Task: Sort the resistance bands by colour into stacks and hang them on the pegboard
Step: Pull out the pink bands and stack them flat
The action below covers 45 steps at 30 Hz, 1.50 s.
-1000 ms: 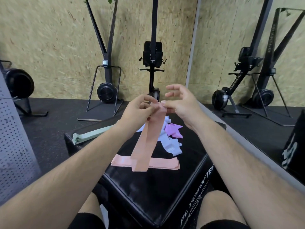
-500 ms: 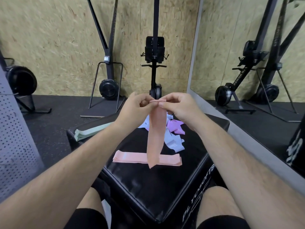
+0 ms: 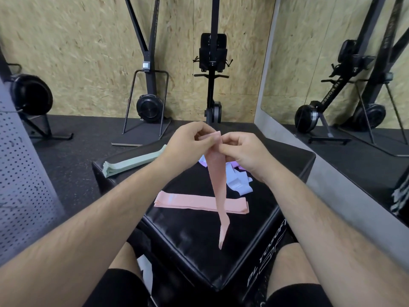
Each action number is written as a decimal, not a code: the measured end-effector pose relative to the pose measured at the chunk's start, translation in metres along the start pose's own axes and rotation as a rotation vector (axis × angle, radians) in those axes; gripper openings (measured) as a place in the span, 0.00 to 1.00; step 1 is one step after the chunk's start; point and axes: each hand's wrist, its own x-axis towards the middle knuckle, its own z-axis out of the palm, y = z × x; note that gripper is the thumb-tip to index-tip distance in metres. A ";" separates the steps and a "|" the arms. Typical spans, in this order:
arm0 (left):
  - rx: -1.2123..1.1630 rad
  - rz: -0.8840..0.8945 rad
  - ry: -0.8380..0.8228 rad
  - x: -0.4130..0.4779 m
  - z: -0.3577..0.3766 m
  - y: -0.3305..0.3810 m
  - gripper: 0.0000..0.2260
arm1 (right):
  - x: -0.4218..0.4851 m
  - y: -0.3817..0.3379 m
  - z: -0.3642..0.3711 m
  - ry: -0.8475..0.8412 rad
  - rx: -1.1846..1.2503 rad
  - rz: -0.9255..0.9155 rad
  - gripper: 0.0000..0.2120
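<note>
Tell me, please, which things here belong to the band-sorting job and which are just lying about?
Belongs to the job: pink band pinched by left hand and right hand; pink stack; green stack; loose pale bands; pegboard; black box under them.
Just lying about: exercise machines by the wall; mirror.

Background, as I view it remotely: OSB-panelled walls (image 3: 88,52) above a black rubber floor (image 3: 84,129); a ski trainer (image 3: 148,105) and an upright rowing machine (image 3: 213,63) stand against the far wall; a wall mirror (image 3: 309,52) at right reflects gym machines.
</note>
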 end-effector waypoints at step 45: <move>0.180 -0.630 0.103 -0.038 -0.013 -0.251 0.03 | 0.097 0.172 0.111 -0.541 -0.587 0.357 0.14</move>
